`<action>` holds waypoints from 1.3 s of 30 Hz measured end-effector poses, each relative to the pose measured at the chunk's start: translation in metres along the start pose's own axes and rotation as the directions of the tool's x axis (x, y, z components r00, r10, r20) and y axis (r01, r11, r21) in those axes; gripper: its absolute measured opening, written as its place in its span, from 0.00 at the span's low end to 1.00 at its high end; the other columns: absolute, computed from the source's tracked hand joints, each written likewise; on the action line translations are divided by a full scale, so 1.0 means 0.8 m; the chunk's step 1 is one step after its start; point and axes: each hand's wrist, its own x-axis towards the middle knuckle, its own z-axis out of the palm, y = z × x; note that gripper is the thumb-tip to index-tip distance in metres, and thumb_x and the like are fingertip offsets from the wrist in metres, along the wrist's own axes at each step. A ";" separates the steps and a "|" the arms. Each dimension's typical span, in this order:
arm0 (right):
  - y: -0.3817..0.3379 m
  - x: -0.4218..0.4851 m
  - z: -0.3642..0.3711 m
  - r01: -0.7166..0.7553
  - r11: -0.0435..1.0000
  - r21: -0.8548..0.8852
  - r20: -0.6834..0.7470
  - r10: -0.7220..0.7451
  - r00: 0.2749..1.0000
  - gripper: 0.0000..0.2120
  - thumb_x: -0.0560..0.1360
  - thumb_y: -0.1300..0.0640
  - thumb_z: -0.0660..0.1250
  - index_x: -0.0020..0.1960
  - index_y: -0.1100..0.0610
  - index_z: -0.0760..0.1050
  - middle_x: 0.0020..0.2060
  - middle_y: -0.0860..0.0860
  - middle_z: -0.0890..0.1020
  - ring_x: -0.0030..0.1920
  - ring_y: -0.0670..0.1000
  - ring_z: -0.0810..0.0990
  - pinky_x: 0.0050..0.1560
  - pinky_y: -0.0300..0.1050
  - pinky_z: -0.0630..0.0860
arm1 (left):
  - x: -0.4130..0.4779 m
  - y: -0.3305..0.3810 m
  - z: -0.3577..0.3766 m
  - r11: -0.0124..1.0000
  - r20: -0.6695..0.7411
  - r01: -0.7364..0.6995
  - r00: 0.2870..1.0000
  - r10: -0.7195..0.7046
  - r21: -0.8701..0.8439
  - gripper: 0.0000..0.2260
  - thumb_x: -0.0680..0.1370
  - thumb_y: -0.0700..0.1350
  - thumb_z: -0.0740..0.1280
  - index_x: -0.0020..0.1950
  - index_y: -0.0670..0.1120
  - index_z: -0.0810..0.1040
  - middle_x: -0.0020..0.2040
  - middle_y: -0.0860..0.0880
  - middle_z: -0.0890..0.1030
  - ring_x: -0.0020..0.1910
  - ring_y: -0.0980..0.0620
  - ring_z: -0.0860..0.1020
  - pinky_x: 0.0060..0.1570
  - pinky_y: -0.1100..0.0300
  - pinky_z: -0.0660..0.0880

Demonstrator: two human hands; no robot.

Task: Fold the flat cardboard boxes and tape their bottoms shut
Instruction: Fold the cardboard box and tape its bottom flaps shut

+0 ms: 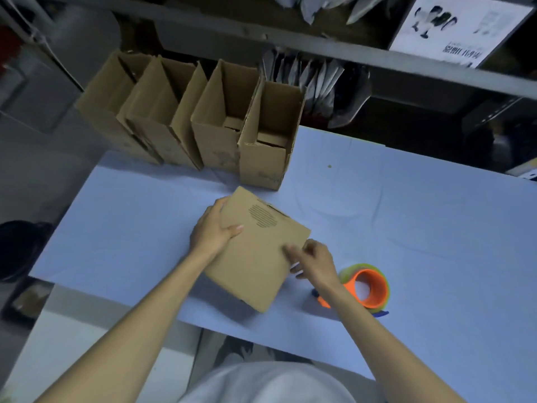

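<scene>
Cardboard box (258, 251) lies tilted between both hands, low over the blue table (406, 213). The left hand (210, 231) grips its edge, thumb on top. The right hand (315, 261) pinches the opposite edge, fingers curled. Just behind the right fingers lies the orange tape dispenser (367, 287); beyond the left fingertips stand four folded boxes (267, 141). If the pinch is loose, the box could slip or spring out of shape before it is taped.

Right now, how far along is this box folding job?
Done: four boxes stand open in a row at the far edge of the table, bottom flaps folded in; tape on them cannot be seen. In hand: the left hand and right hand grip a fifth box by its sides. Left: taping its bottom, it seems; the tape roll lies unused beside the right hand.
</scene>
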 end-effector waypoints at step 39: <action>-0.013 0.019 0.067 0.235 0.909 -0.344 -0.209 -0.318 0.924 0.07 0.74 0.52 0.67 0.43 0.53 0.82 0.39 0.46 0.84 0.43 0.48 0.80 0.45 0.47 0.75 | 0.025 0.044 0.019 0.849 0.247 -0.415 0.905 0.347 0.326 0.05 0.75 0.54 0.66 0.51 0.60 0.76 0.59 0.54 0.65 0.61 0.49 0.62 0.60 0.52 0.53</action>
